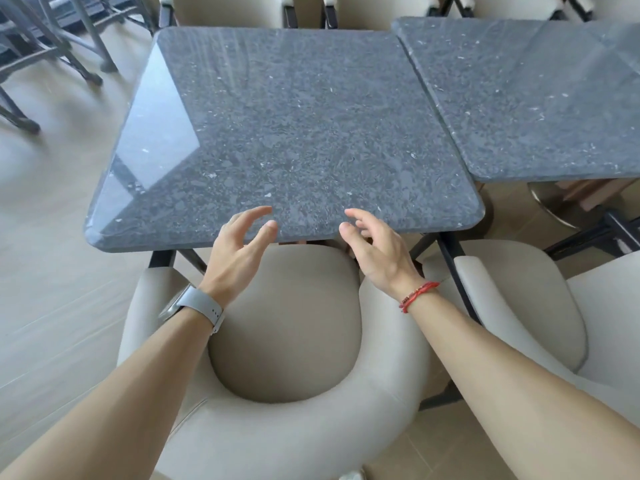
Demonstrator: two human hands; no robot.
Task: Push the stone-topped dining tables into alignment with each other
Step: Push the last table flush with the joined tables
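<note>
- stone-topped tabletop (294, 133) in front of me sits out of line with the second tabletop (540, 98) on its right: the two meet along one side, but my one's near edge juts closer to me and the second one's far edge sits further away.
- my left hand (239, 244) and right hand (375, 247) are both open, fingers spread and curled, hovering just over the near edge; neither grips or touches the stone that i can tell.
- a cream armchair (287, 341) is tucked between me and that edge, so i reach over it. i judge a push from this stretch would be weak and uneven, and one hand leading could twist the top rather than slide it straight.
- both hands are near the middle of the edge; if they land off-centre the top could skew against its neighbour.
- the two tops already touch along the seam, so a skewed shove could grind or chip the stone corners.
- chairs at the far side (228, 10) stand close to the far edge; pushing too far could jam the top into them.
- fingers curled over the rim risk a pinch against the armchair's back if the top rebounds.
</note>
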